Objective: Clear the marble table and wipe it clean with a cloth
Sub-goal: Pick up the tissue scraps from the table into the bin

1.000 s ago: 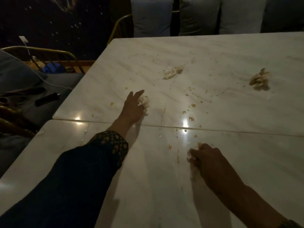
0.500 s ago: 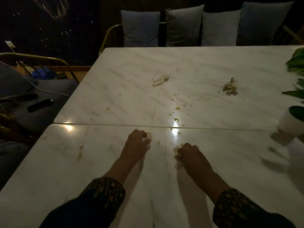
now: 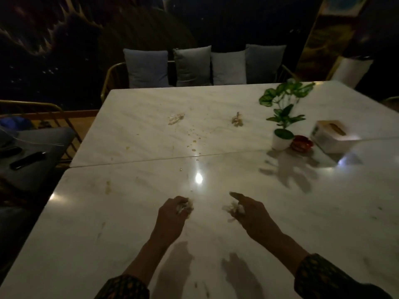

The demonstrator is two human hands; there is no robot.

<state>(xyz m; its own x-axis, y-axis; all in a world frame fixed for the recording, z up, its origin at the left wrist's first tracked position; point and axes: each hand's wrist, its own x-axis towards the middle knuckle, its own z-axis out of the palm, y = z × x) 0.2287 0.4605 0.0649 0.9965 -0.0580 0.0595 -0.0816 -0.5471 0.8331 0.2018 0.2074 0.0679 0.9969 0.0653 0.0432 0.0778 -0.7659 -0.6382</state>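
Observation:
The white marble table point(image 3: 129, 223) carries brown spill spots around its middle seam. My left hand point(image 3: 171, 214) grips a crumpled tissue point(image 3: 186, 207) just above the near slab. My right hand point(image 3: 251, 214) holds another crumpled tissue point(image 3: 234, 209), its index finger stretched out forward. On the far slab lie two more crumpled tissues, one at the left point(image 3: 176, 118) and one at the right point(image 3: 237, 120).
A small potted plant point(image 3: 281, 117), a red dish point(image 3: 301, 143) and a tissue box point(image 3: 331, 134) stand at the right of the table. Cushioned seats point(image 3: 190, 65) line the far side; a chair with dark objects point(image 3: 28, 160) stands at the left.
Both hands have drawn back toward me with their tissues, off the far slab and onto the near one. My view has risen, bringing the plant and tissue box into sight.

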